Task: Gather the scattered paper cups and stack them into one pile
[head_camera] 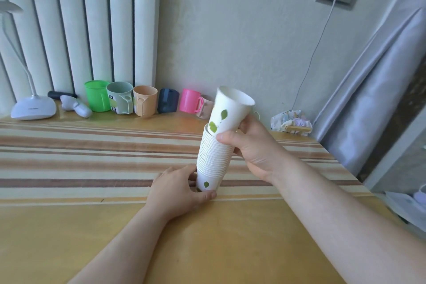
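The tall stack of paper cups [213,157] is held at its bottom by the left hand [177,191], on the table [115,226]. Just above, the top cup [230,110] is pinched low down by the right hand [255,145]. Paper cups are light and easily squashed, so a soft hold on the sides is likely needed.

Left hand [178,188] steadies cup stack [213,157]; right hand [258,145] seats top cup [231,110].

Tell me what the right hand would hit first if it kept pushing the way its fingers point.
The right hand, gripping the tilted white leaf-printed paper cup, points left across the tall stack of white paper cups. It already touches that stack, so the stack comes first; depth beyond is unclear.
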`<action>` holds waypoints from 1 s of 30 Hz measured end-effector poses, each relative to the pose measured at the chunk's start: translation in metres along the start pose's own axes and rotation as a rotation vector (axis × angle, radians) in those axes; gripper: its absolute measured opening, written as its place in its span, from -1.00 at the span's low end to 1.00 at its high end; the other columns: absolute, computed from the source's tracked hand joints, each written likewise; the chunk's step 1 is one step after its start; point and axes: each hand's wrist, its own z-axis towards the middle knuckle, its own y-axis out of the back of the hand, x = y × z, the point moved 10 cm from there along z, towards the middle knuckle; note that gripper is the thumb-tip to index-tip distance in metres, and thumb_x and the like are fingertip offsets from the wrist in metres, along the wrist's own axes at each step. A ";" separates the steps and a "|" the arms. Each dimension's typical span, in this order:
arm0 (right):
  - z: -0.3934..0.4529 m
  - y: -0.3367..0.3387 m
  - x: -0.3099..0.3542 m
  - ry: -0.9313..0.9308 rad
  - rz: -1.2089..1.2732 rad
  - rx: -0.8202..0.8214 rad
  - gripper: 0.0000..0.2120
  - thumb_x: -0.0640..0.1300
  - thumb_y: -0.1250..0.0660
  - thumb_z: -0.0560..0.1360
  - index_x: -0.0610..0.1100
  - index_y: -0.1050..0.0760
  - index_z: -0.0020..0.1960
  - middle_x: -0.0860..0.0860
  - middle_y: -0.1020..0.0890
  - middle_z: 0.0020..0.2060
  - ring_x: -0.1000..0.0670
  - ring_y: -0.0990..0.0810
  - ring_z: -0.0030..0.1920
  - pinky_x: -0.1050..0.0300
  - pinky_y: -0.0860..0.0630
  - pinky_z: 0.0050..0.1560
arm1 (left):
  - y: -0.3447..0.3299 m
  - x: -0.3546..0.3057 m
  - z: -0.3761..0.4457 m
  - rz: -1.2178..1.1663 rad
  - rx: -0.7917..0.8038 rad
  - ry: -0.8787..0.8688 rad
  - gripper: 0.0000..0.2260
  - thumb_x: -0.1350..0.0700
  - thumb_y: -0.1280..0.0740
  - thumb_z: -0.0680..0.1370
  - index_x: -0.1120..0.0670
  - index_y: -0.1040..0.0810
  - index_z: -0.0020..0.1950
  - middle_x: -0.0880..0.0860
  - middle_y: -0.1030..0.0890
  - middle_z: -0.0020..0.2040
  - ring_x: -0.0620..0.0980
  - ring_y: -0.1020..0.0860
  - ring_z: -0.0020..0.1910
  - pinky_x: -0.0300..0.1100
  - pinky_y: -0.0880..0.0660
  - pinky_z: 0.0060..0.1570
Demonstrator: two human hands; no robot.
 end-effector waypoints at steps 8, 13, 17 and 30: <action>0.004 0.004 -0.022 -0.034 0.010 -0.030 -0.37 -0.15 -0.55 0.28 0.07 -0.49 0.32 -0.13 -0.62 0.32 -0.26 -0.62 0.37 -0.37 -0.55 0.40 | 0.000 0.000 -0.001 0.004 0.000 0.003 -0.56 -0.55 -0.36 0.29 -0.36 -0.48 0.02 -0.36 -0.64 -0.10 -0.14 -0.51 0.08 -0.05 -0.47 0.10; 0.006 0.006 -0.028 -0.001 -0.073 0.026 -0.08 -0.18 -0.60 0.28 0.17 -0.37 0.57 0.02 -0.60 0.39 -0.06 -0.62 0.36 -0.12 -0.59 0.36 | 0.000 0.001 -0.001 -0.005 -0.005 0.003 -0.55 -0.57 -0.35 0.28 -0.35 -0.49 0.01 -0.37 -0.64 -0.10 -0.16 -0.51 0.08 -0.03 -0.50 0.12; -0.009 0.000 -0.083 -0.076 -0.287 0.048 -0.27 -0.07 -0.64 0.24 0.14 -0.50 0.37 0.11 -0.71 0.23 0.07 -0.71 0.21 -0.04 -0.69 0.19 | 0.001 -0.001 0.001 0.026 -0.024 -0.009 -0.47 -0.57 -0.37 0.25 -0.29 -0.56 0.07 -0.34 -0.58 -0.15 -0.11 -0.50 0.04 -0.06 -0.48 0.02; 0.025 0.006 -0.146 -0.172 -0.645 -0.157 -0.42 0.37 -0.54 0.10 0.16 -0.60 0.04 0.22 -0.73 -0.04 0.08 -0.68 0.10 -0.01 -0.65 0.11 | -0.006 0.000 -0.001 0.145 0.003 0.031 -0.40 -0.38 -0.24 0.40 -0.29 -0.44 0.43 -0.28 -0.64 0.27 -0.06 -0.36 0.46 -0.01 -0.26 0.45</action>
